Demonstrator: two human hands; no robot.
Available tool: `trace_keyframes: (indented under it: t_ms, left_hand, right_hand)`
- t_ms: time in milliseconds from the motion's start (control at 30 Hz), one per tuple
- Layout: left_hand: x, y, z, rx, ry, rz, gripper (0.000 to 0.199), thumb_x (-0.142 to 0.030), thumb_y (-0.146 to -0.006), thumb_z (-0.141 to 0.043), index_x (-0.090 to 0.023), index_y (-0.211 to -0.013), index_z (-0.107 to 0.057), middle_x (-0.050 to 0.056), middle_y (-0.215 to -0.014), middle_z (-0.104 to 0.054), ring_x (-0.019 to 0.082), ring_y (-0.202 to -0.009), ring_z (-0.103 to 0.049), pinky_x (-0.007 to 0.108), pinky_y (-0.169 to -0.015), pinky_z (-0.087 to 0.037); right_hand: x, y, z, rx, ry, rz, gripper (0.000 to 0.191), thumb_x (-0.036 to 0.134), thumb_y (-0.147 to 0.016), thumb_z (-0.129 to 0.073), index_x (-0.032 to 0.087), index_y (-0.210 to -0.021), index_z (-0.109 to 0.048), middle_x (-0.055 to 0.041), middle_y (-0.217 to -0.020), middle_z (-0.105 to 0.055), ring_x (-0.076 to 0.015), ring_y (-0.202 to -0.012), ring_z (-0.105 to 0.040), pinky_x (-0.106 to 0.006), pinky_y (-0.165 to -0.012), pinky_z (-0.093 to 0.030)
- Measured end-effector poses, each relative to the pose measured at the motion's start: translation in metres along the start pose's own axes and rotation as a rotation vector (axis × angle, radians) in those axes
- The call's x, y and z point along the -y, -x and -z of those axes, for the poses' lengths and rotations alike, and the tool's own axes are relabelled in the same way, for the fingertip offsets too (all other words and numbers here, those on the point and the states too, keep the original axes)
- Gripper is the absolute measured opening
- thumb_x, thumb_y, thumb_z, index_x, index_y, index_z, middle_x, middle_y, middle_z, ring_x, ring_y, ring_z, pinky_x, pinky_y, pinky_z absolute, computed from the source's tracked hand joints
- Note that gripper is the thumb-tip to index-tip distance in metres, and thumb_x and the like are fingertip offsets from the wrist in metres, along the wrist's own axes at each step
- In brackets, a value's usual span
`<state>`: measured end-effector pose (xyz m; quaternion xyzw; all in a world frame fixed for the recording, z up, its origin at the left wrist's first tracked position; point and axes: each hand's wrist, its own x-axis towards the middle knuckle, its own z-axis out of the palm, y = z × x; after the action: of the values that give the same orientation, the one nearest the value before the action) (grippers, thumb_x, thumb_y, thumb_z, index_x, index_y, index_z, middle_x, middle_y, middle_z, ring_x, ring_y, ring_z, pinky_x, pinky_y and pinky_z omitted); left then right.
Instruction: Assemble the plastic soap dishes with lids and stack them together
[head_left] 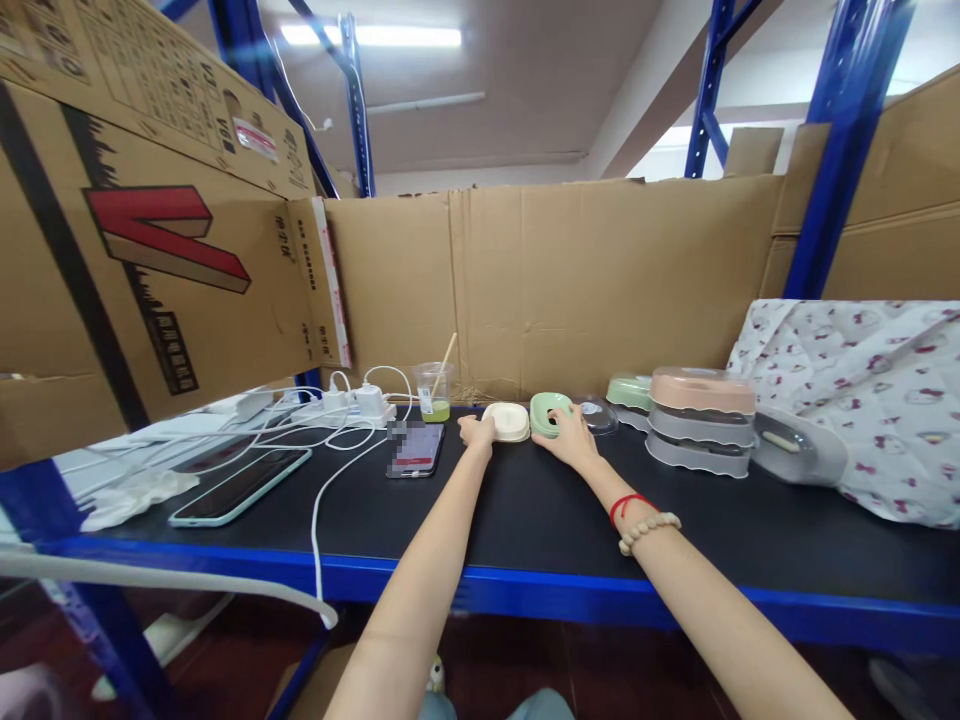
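Observation:
At the middle of the black shelf, two small shallow dishes with rounded corners sit side by side. My left hand (478, 434) is at the left edge of the cream dish (507, 421), its thumb side against the rim and its fingers curled, partly hidden. The light green dish (541, 414) is gripped by my right hand (571, 440), with fingers over its right rim and the thumb low at the front. Just behind my right hand lies a dark clear lid (598, 415).
Stacked lidded boxes (701, 420), pink and grey, stand at right beside a patterned cloth (862, 400). A green box (630, 392) is behind them. Leftward are a phone (421, 448), a cup with a straw (433, 392), another phone (240, 487) and tangled white cables (322, 500). Cardboard (600, 280) walls the back.

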<state>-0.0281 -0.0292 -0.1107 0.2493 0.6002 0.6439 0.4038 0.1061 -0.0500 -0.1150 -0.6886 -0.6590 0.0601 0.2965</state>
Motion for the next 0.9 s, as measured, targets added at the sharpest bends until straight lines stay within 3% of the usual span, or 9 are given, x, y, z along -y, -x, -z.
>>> trace_keyframes:
  t_ms: [133,267,367,467,533,700,900]
  left_hand:
    - [-0.004,0.001,-0.008,0.056,0.172,0.113,0.026,0.005,-0.058,-0.048,-0.015,-0.074,-0.046,0.005,-0.075,-0.053,0.02,-0.08,-0.06,0.023,-0.054,-0.047]
    - [-0.012,0.01,-0.012,0.184,0.341,0.154,0.023,0.006,-0.059,-0.043,-0.012,-0.073,-0.05,0.001,-0.063,-0.05,0.011,-0.059,-0.055,0.019,-0.053,-0.047]
    - [-0.017,0.016,-0.013,0.257,0.42,0.141,0.024,0.007,-0.055,-0.041,-0.012,-0.068,-0.05,0.001,-0.062,-0.052,0.009,-0.056,-0.052,0.018,-0.054,-0.046]
    - [-0.017,0.017,-0.013,0.237,0.451,0.119,0.027,0.008,-0.051,-0.04,-0.013,-0.065,-0.048,-0.001,-0.06,-0.051,0.009,-0.058,-0.052,0.017,-0.055,-0.044]
    - [-0.016,0.016,-0.013,0.198,0.452,0.109,0.027,0.008,-0.051,-0.039,-0.014,-0.065,-0.046,-0.002,-0.059,-0.049,0.01,-0.059,-0.052,0.018,-0.055,-0.042]
    - [-0.012,0.011,-0.011,0.132,0.432,0.095,0.023,0.004,-0.055,-0.041,-0.015,-0.067,-0.044,-0.003,-0.06,-0.048,0.011,-0.061,-0.053,0.019,-0.056,-0.041]
    - [-0.007,0.005,-0.012,0.151,0.395,0.109,0.02,0.001,-0.059,-0.046,-0.015,-0.071,-0.048,-0.001,-0.061,-0.049,0.014,-0.065,-0.056,0.023,-0.061,-0.045]
  right_hand:
    - [0.001,0.001,0.001,-0.008,-0.005,-0.023,0.041,0.039,-0.072,-0.06,0.026,-0.111,-0.059,-0.0089,-0.13,-0.036,-0.0271,-0.109,-0.051,-0.04,-0.092,-0.041]
    - [0.004,0.001,0.004,-0.116,-0.03,-0.009,0.036,0.039,-0.08,-0.05,0.026,-0.113,-0.06,-0.0061,-0.129,-0.042,-0.0246,-0.111,-0.05,-0.037,-0.096,-0.039]
    - [0.004,0.0,0.006,-0.26,-0.101,0.062,0.037,0.038,-0.082,-0.046,0.026,-0.114,-0.058,-0.0052,-0.123,-0.047,-0.0218,-0.111,-0.049,-0.036,-0.096,-0.038]
    - [0.003,-0.001,0.007,-0.353,-0.184,0.119,0.035,0.038,-0.082,-0.045,0.026,-0.111,-0.06,-0.0045,-0.119,-0.05,-0.0202,-0.109,-0.049,-0.035,-0.096,-0.038]
    - [0.002,-0.001,0.007,-0.311,-0.194,0.117,0.036,0.039,-0.082,-0.045,0.026,-0.112,-0.06,-0.0039,-0.119,-0.051,-0.0194,-0.108,-0.05,-0.034,-0.095,-0.039]
    - [0.002,0.0,0.006,-0.054,-0.08,0.084,0.035,0.04,-0.08,-0.05,0.027,-0.111,-0.063,-0.0018,-0.122,-0.052,-0.0201,-0.106,-0.053,-0.032,-0.092,-0.043]
    - [-0.003,-0.003,0.004,-0.115,-0.031,0.06,0.033,0.039,-0.08,-0.052,0.029,-0.108,-0.064,-0.0018,-0.121,-0.054,-0.0203,-0.105,-0.055,-0.032,-0.087,-0.045]
